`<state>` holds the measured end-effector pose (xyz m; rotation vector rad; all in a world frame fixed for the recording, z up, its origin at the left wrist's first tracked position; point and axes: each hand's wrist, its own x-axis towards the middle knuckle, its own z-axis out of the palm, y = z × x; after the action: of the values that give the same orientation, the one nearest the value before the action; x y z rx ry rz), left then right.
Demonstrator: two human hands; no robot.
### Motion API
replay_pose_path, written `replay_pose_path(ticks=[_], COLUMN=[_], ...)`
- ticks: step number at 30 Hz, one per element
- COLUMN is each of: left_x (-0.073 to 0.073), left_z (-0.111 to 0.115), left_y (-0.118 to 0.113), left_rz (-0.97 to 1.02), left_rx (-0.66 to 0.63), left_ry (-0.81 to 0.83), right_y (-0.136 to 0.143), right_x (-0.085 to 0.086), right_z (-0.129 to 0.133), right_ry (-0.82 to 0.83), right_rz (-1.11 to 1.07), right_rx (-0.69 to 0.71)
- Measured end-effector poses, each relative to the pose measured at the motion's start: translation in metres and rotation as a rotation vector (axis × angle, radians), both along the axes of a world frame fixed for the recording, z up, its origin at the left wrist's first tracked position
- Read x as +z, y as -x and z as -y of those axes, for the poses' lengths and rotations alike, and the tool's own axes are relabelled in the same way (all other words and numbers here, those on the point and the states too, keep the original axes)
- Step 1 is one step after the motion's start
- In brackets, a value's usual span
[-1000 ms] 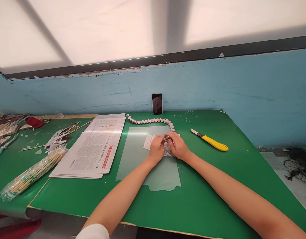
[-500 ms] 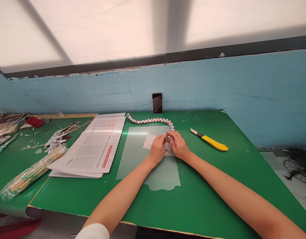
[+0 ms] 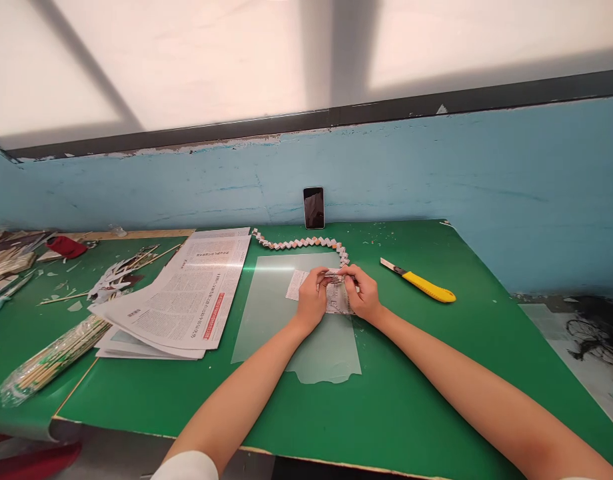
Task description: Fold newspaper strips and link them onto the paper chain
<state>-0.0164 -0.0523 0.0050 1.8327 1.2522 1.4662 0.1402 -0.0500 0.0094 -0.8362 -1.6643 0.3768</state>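
My left hand point(image 3: 312, 297) and my right hand point(image 3: 364, 293) are close together over a translucent sheet point(image 3: 269, 313), fingers pinched. Between the fingertips stretches a narrow folded newspaper strip point(image 3: 333, 276), held at both ends. Just beyond it lies a woven zigzag paper chain point(image 3: 306, 243), curving off to the left; whether the strip joins the chain's near end cannot be made out. Cut newspaper pieces point(image 3: 294, 285) lie flat under and beside my hands, partly covered by them.
Right of my hands is a yellow utility knife point(image 3: 429, 287), blade exposed. Stacked newspapers point(image 3: 186, 287) lie to the left, beside a plastic-wrapped bundle of sticks point(image 3: 56, 360) and scraps. A phone point(image 3: 314, 208) leans on the blue wall behind the green table point(image 3: 411, 400).
My hands have drawn slightly apart, so the strip between them now shows. The near left corner of the top newspaper has lifted.
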Motion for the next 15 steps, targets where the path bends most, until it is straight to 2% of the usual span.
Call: replay_pose_path(ticks=[4, 10, 15], left_x=[-0.0012, -0.0056, -0.0020], left_z=[0.0004, -0.0005, 0.0018], left_y=[0.0001, -0.0001, -0.0006], left_rz=[0.051, 0.034, 0.041], left_rx=[0.019, 0.017, -0.008], left_ry=[0.055, 0.011, 0.026], right_y=[-0.0002, -0.0002, 0.0001], right_x=[0.0012, 0.0003, -0.0023], right_z=[0.0009, -0.0003, -0.0018], right_ry=[0.044, -0.006, 0.020], right_rz=[0.027, 0.083, 0.076], right_rx=[0.022, 0.103, 0.124])
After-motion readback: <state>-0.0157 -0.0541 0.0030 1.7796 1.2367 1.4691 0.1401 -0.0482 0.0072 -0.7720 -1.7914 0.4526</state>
